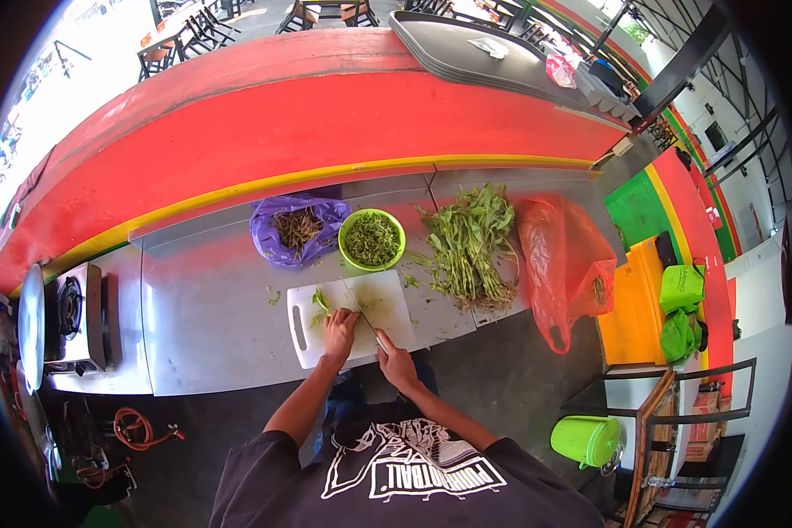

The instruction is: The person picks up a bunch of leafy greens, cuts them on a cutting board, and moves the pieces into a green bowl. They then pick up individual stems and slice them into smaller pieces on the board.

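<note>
Upside-down lettering on black shirt (414,466), unclear

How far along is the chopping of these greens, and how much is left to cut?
Done: the green bowl holds chopped greens, and trimmings sit in the purple bag. In hand: the left hand pins a small bunch on the cutting board while the right hand holds the knife. Left: a large pile of uncut greens beside the board.

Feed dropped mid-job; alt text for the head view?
A person's left hand holds greens on a white cutting board while the right hand holds a knife. Behind, on the steel counter: green bowl, purple bag, leafy bundle, red bag.
</note>
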Action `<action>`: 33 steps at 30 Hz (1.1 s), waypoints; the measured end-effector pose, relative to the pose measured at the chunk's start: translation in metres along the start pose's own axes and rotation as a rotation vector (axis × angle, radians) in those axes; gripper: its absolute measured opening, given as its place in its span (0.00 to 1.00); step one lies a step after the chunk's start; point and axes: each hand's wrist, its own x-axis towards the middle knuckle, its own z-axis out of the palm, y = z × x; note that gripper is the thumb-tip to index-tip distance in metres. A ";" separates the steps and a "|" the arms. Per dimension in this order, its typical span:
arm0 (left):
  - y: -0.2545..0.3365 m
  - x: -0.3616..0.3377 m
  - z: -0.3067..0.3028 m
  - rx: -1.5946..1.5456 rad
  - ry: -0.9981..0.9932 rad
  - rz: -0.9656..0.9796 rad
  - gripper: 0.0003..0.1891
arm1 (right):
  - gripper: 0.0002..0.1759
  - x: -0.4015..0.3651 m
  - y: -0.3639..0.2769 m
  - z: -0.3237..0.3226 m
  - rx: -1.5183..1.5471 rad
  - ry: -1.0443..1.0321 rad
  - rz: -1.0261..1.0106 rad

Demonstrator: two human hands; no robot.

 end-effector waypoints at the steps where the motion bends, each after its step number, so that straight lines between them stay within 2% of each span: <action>1: 0.000 -0.001 0.000 0.003 -0.005 0.008 0.11 | 0.27 0.004 -0.003 -0.001 -0.016 -0.037 0.045; 10: 0.002 0.002 0.000 -0.022 0.040 -0.004 0.12 | 0.28 0.008 -0.002 0.006 0.014 0.025 -0.038; 16: 0.000 0.002 0.000 0.074 0.009 0.031 0.13 | 0.28 0.018 -0.003 0.006 -0.073 -0.038 0.029; 21: 0.004 0.002 -0.001 0.078 0.010 0.058 0.12 | 0.28 0.026 -0.008 0.003 -0.028 0.003 0.046; 25: 0.006 0.005 0.001 0.020 0.033 0.058 0.11 | 0.28 0.007 0.008 -0.006 0.106 0.031 0.043; 29: 0.007 0.005 -0.004 -0.018 0.017 0.043 0.10 | 0.27 -0.020 0.012 -0.022 0.111 0.057 -0.002; 31: 0.006 0.003 -0.004 -0.038 0.050 0.021 0.11 | 0.27 -0.029 0.013 -0.028 0.107 -0.050 0.128; 33: 0.005 0.000 -0.007 -0.012 0.061 0.035 0.11 | 0.28 -0.038 0.014 -0.032 0.133 -0.054 0.108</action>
